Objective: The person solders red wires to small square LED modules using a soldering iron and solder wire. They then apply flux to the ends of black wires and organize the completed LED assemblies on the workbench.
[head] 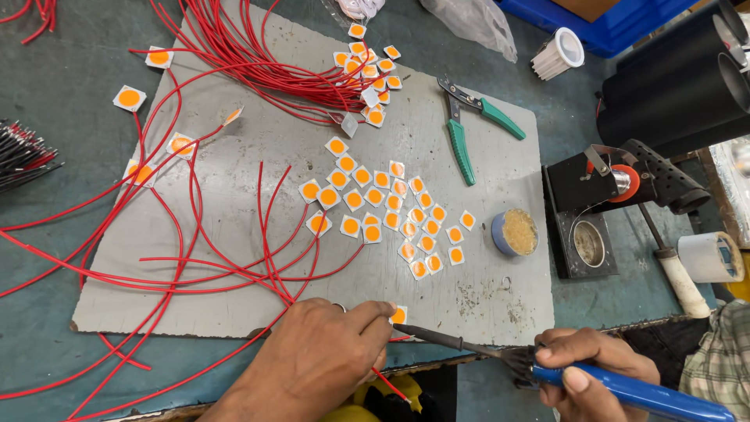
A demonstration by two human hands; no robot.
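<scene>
I saw my left hand at the near edge of the grey board, its fingers pinching a small square chip with an orange middle and a red wire. My right hand was closed around the blue handle of a soldering iron, right of the board's near corner. Its dark tip touched the chip. More orange chips lay loose in the middle of the board. Green pliers lay at the board's far side. A small round pot sat by the board's right edge.
</scene>
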